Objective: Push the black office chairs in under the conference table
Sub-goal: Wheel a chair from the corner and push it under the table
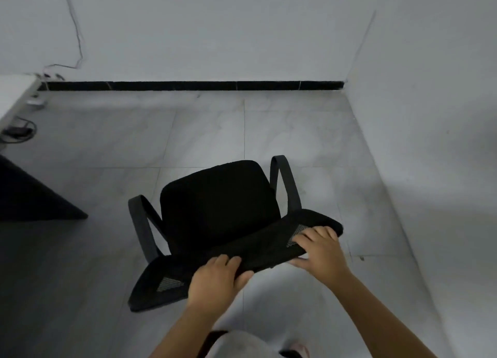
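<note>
A black office chair (215, 204) with two loop armrests stands on the tiled floor in the middle of the view, its seat facing away from me. My left hand (215, 282) grips the top edge of its mesh backrest near the middle. Farther right, my right hand (317, 250) holds the same edge, fingers over the top and thumb underneath. The white conference table (12, 94) shows only as a corner at the far left edge, well apart from the chair.
A dark slanted panel (32, 196) juts in at the left, below the table corner. Cables and a power adapter (18, 131) lie on the floor by the table. White walls close the back and right side, with a black skirting strip (188, 85).
</note>
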A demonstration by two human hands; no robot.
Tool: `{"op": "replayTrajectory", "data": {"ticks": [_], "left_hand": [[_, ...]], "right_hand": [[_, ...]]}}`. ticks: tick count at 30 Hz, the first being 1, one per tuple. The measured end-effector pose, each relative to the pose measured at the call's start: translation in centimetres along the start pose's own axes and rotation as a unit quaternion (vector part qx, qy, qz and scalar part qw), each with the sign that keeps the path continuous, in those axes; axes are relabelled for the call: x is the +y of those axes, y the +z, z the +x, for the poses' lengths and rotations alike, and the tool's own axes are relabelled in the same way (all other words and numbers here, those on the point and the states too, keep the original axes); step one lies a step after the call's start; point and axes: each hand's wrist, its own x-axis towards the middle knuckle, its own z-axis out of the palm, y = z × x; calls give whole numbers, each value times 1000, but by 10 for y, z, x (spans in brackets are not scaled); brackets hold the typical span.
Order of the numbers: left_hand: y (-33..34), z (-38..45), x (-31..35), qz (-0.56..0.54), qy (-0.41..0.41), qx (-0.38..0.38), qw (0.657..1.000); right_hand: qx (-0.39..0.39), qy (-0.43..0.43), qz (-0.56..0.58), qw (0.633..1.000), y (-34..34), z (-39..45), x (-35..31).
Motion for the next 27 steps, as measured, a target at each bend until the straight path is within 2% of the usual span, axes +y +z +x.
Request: {"op": "replayTrajectory", "data": {"ticks": [2,5,10,15,21,23,27], "left_hand": [[-5,5,8,22,-19,54,998],[-8,12,15,43,-40,80,995],[1,38,27,64,-79,159,982],[-3,92,44,75,-102,123,984],[-15,167,61,-1,-237,69,969],[-13,184,60,-13,-254,57,965],[-22,199,50,-104,-285,53,951]], "right_hand": [[-8,-52,3,999,4,9,18],[-2,-108,10,994,13,21,35],[14,-155,25,988,29,53,65],[11,-190,25,981,40,113,108],[-31,-201,38,978,48,203,136],[-44,-211,49,975,50,226,136],[-48,-297,68,951,63,261,142]]}}
